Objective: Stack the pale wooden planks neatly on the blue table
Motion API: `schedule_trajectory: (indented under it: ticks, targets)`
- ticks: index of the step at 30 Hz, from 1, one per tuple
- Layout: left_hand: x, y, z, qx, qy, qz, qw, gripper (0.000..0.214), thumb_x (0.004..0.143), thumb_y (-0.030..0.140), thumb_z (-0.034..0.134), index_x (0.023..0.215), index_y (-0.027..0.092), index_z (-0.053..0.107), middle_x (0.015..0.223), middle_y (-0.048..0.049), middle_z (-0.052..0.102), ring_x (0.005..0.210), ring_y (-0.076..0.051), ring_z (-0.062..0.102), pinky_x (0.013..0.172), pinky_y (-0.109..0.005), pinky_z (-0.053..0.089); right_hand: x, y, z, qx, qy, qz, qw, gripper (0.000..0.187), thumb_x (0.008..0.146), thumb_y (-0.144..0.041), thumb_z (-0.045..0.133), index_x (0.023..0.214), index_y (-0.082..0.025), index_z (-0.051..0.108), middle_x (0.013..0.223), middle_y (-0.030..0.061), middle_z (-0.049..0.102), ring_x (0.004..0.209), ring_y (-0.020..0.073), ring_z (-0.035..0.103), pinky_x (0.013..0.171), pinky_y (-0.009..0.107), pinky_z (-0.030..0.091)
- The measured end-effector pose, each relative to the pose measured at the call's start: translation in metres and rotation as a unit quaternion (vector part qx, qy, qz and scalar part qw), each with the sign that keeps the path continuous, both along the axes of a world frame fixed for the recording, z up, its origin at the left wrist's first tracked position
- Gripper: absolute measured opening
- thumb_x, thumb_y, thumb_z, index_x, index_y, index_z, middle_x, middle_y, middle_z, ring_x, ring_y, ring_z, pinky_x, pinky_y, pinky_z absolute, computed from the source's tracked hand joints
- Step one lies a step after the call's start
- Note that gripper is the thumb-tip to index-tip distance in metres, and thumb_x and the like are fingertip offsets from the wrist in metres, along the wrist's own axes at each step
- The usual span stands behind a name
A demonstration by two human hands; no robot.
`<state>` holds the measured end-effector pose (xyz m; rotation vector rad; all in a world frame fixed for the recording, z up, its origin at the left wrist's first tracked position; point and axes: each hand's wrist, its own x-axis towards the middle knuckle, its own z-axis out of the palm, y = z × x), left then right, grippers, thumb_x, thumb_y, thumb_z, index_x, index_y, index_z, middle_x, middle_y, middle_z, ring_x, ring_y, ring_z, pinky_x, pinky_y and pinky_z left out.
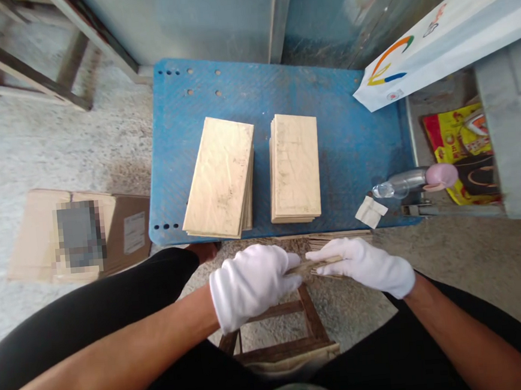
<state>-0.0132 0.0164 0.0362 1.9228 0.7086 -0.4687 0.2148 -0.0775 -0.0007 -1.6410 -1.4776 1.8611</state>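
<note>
A thin tan strip [315, 266], seen edge-on and perhaps a tile, lies crosswise at lower centre, its long axis nearly level. The white-gloved left hand [252, 286] and white-gloved right hand [360, 265] close on opposite ends, forearms angling in from the lower corners, left hand slightly lower. Above, a left tile stack [218, 177] and right tile stack [294, 167] sit on a blue pallet [332, 129].

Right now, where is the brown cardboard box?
Head view: the brown cardboard box lies on the grey concrete floor at left, beside the blue platform's corner.
</note>
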Motion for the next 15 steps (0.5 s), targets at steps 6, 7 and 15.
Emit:
schedule_trajectory:
  ticks: [6,7,15]
  targets:
    - [0.008,-0.016,-0.023,0.128,0.016,-0.121,0.984,0.027,0.087,0.017,0.039,0.085,0.012,0.065,0.070,-0.0125,0.064,0.064,-0.027,0.064,0.056,-0.034,0.046,-0.022,-0.017,-0.030,0.006,-0.035,-0.005,0.999,0.039,0.082,-0.040,0.065,0.117,-0.021,0.066,0.112,0.0063,0.069,0.105,0.0210,0.063,0.096,0.036,0.047]
    - [0.009,-0.019,-0.029,0.141,0.006,-0.125,0.982,0.025,0.085,0.013,0.040,0.084,0.011,0.065,0.069,-0.0130,0.063,0.064,-0.027,0.064,0.057,-0.034,0.048,-0.024,-0.019,-0.034,0.008,-0.054,0.001,0.999,0.039,0.083,-0.038,0.065,0.118,-0.020,0.066,0.113,0.0067,0.068,0.105,0.0207,0.063,0.097,0.035,0.047]
    - [0.021,-0.039,-0.053,0.176,-0.013,-0.139,0.974,0.029,0.087,0.012,0.035,0.087,0.006,0.063,0.070,-0.0164,0.064,0.069,-0.031,0.067,0.056,-0.038,0.052,-0.030,-0.029,-0.037,0.156,-0.319,0.233,0.905,0.040,0.093,-0.042,0.049,0.121,-0.017,0.061,0.103,0.0139,0.067,0.093,0.0277,0.063,0.080,0.038,0.047]
